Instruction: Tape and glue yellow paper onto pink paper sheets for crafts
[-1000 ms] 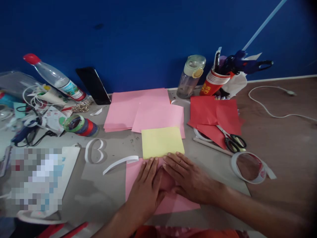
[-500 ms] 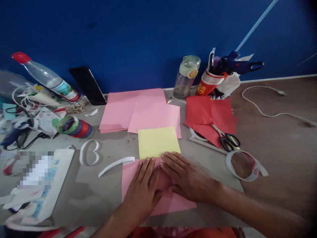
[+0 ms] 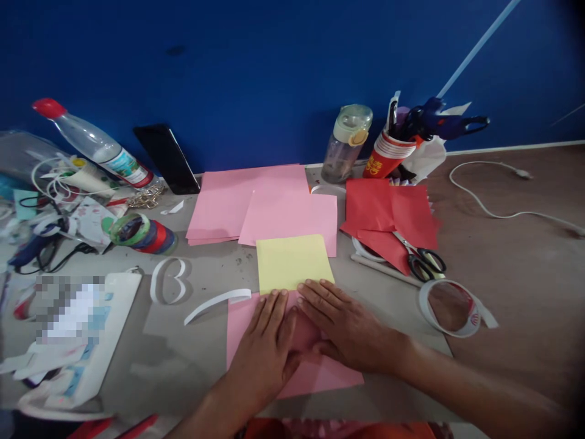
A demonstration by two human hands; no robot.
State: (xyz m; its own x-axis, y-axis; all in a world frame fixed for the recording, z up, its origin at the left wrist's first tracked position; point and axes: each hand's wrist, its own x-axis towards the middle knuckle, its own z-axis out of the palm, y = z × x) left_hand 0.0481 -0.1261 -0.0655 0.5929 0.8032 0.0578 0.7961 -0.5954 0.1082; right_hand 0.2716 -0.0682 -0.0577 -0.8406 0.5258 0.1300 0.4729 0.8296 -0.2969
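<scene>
A pink sheet point(image 3: 320, 378) lies on the table in front of me, partly covered by my hands. Against its far edge is a yellow sheet point(image 3: 295, 262). My left hand point(image 3: 267, 344) lies flat on the pink sheet, fingers stretched out to the near edge of the yellow one. Beside it, my right hand point(image 3: 342, 323) also rests flat, its fingertips at that same edge. Neither hand grips anything. A curved white paper strip point(image 3: 217, 303) touches the pink sheet's upper left corner. Farther back is a pile of pink sheets point(image 3: 219, 207).
At right are red papers point(image 3: 370, 204), scissors point(image 3: 423, 259) and a tape roll point(image 3: 425, 311). A clear bottle point(image 3: 345, 149) and a red paper cup point(image 3: 386, 160) with tools stand by the blue wall. Leftward are a phone point(image 3: 167, 160), a tilted bottle point(image 3: 94, 143) and a heart-shaped strip point(image 3: 155, 283).
The view has shifted slightly, so everything sits a little farther right. Both hands stay flat in the same place on the paper.
</scene>
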